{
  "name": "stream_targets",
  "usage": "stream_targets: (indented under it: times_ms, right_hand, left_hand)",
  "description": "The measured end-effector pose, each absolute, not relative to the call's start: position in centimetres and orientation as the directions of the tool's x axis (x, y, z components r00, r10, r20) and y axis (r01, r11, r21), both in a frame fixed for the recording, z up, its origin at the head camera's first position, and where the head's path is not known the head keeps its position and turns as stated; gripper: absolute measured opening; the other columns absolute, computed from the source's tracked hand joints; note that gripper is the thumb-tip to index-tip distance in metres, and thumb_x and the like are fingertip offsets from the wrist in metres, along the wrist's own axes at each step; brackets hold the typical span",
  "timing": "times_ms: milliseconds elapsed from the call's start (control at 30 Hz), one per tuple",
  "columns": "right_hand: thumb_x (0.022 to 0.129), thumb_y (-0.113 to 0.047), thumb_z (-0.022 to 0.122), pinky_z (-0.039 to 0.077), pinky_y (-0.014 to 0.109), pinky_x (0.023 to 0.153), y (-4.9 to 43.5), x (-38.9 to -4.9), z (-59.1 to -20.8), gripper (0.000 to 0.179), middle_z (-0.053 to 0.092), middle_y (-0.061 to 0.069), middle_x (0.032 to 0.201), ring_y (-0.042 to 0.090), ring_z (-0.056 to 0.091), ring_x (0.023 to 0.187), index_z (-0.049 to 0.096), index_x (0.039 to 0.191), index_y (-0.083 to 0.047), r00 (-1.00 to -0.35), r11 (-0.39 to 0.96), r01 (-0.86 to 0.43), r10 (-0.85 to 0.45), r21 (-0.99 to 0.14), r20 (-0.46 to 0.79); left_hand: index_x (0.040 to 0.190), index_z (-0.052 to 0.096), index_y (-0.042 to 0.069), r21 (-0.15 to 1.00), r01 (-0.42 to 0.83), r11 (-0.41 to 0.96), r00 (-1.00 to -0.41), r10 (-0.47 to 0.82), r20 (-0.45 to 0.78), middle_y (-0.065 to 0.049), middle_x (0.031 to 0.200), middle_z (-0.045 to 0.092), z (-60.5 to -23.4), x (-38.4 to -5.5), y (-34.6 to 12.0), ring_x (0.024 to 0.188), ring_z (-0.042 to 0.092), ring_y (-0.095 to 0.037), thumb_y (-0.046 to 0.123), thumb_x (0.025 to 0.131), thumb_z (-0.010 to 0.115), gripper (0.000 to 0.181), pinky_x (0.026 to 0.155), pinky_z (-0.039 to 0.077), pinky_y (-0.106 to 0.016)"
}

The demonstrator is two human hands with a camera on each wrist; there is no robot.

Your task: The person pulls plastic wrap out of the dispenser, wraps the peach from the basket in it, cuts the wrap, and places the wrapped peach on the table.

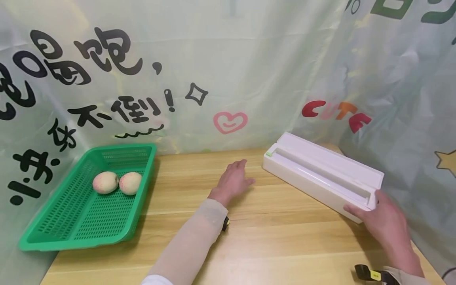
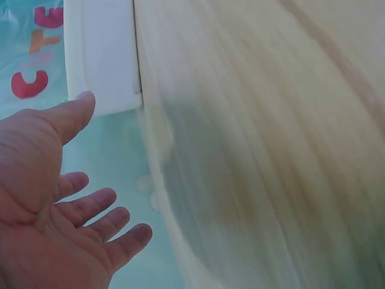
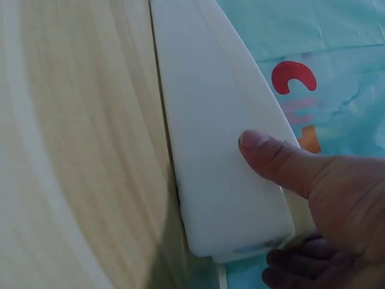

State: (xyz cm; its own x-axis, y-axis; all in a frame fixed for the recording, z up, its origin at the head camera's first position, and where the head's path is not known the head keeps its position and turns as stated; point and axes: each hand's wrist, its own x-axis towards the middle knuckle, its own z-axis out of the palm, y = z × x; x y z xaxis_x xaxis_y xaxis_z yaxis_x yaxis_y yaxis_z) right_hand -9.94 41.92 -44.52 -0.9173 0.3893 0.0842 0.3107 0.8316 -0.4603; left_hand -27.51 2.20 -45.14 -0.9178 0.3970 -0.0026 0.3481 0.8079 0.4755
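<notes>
A long white cling film dispenser [image 1: 313, 178] lies at an angle on the table's right side, its lid raised and a pale roll visible inside. At its near right end is my right hand [image 1: 386, 221], thumb along the front face and fingers round the end. The right wrist view shows that thumb on the white dispenser [image 3: 222, 162], with the fingers partly hidden by its end. My left hand [image 1: 233, 182] reaches over the table left of the dispenser, fingers spread and holding nothing. In the left wrist view, the left hand [image 2: 54, 186] shows its palm, the thumb tip overlapping the dispenser's end.
A green plastic basket [image 1: 85, 241] stands on the left with two pinkish, peach-like fruits [image 1: 105, 182] in it. The wooden table [image 1: 270, 245] ends at a printed cloth [image 1: 270, 59] behind and at the right. Dark bands with yellow labels sit at both wrists.
</notes>
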Motion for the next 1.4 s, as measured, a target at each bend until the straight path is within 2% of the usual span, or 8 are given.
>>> stream_targets:
  times_ms: [233, 367, 467, 633, 767, 933, 1033, 1400]
  right_hand:
    - [0.082, -0.06, 0.085, 0.039, 0.038, 0.062, 41.5, -11.5, -44.8, 0.09, 0.064, 0.032, 0.107, 0.043, 0.059, 0.085, 0.049, 0.135, 0.005, -0.96, 0.886, 0.166, 0.245, -0.433, 0.134]
    - [0.082, -0.061, 0.085, 0.046, 0.051, 0.068, 40.7, -12.8, -44.8, 0.097, 0.062, 0.035, 0.119, 0.049, 0.06, 0.095, 0.044, 0.146, -0.001, -0.977, 0.893, 0.097, 0.169, -0.439, 0.127]
    - [0.084, -0.059, 0.084, 0.047, 0.062, 0.074, 40.6, -13.4, -44.7, 0.103, 0.058, 0.037, 0.127, 0.053, 0.058, 0.101, 0.037, 0.155, -0.003, -0.982, 0.887, 0.079, 0.147, -0.454, 0.116]
    - [0.085, -0.061, 0.082, 0.047, 0.064, 0.078, 40.5, -14.4, -44.6, 0.111, 0.055, 0.039, 0.132, 0.053, 0.056, 0.106, 0.03, 0.16, 0.001, -0.99, 0.895, 0.063, 0.112, -0.441, 0.086]
    - [0.086, -0.061, 0.081, 0.047, 0.064, 0.083, 39.8, -15.2, -44.5, 0.114, 0.052, 0.041, 0.138, 0.053, 0.055, 0.11, 0.026, 0.162, 0.004, -0.995, 0.891, 0.048, 0.084, -0.452, 0.059]
    - [0.088, -0.057, 0.082, 0.043, 0.07, 0.096, 38.9, -16.2, -44.5, 0.12, 0.037, 0.046, 0.152, 0.063, 0.046, 0.127, 0.015, 0.165, 0.004, -0.998, 0.874, 0.031, 0.054, -0.484, 0.032]
    - [0.087, -0.058, 0.082, 0.039, 0.074, 0.102, 38.2, -17.0, -44.5, 0.122, 0.031, 0.047, 0.155, 0.066, 0.039, 0.134, 0.011, 0.166, 0.003, -0.999, 0.863, 0.026, 0.04, -0.504, 0.017]
    - [0.085, -0.059, 0.083, 0.037, 0.074, 0.106, 35.4, -19.4, -44.1, 0.122, 0.034, 0.042, 0.157, 0.062, 0.04, 0.137, 0.015, 0.166, 0.002, -0.999, 0.854, -0.042, -0.039, -0.519, 0.017]
  left_hand:
    - [0.167, 0.027, 0.011, 0.562, 0.267, 0.783, -0.94, 0.34, -0.027, -0.013, 0.168, 0.038, -45.1, -27.9, 0.9, 0.155, 0.036, -0.032, 0.046, 0.098, 0.074, 0.091, 0.126, 0.034, -0.046]
    - [0.167, 0.026, 0.011, 0.605, 0.233, 0.762, -0.947, 0.319, -0.036, -0.014, 0.168, 0.038, -45.2, -28.0, 0.6, 0.156, 0.036, -0.031, 0.045, 0.096, 0.078, 0.094, 0.127, 0.032, -0.046]
    - [0.166, 0.027, 0.008, 0.624, 0.221, 0.75, -0.95, 0.31, -0.036, -0.014, 0.166, 0.042, -45.1, -28.0, 0.3, 0.154, 0.039, -0.03, 0.044, 0.093, 0.081, 0.098, 0.126, 0.033, -0.044]
    - [0.165, 0.031, 0.007, 0.674, 0.186, 0.715, -0.958, 0.284, -0.038, -0.012, 0.155, 0.057, -45.1, -28.1, -0.6, 0.142, 0.055, -0.028, 0.042, 0.091, 0.084, 0.098, 0.119, 0.044, -0.043]
    - [0.161, 0.041, 0.01, 0.708, 0.179, 0.683, -0.96, 0.277, -0.025, -0.008, 0.141, 0.067, -45.1, -28.0, -1.1, 0.126, 0.065, -0.023, 0.041, 0.092, 0.083, 0.087, 0.109, 0.052, -0.04]
    - [0.147, 0.059, 0.016, 0.726, 0.191, 0.661, -0.967, 0.254, 0.023, 0.0, 0.123, 0.074, -45.1, -27.5, -1.6, 0.108, 0.067, -0.017, 0.039, 0.092, 0.083, 0.065, 0.1, 0.055, -0.038]
    - [0.141, 0.064, 0.015, 0.724, 0.182, 0.665, -0.975, 0.217, 0.046, 0.001, 0.119, 0.075, -45.2, -27.1, -2.2, 0.104, 0.067, -0.017, 0.037, 0.092, 0.084, 0.057, 0.095, 0.056, -0.038]
    - [0.134, 0.068, 0.015, 0.748, 0.123, 0.652, -0.992, 0.107, 0.07, 0.001, 0.114, 0.077, -45.5, -25.7, -5.6, 0.093, 0.067, -0.015, 0.037, 0.09, 0.085, 0.052, 0.081, 0.057, -0.034]
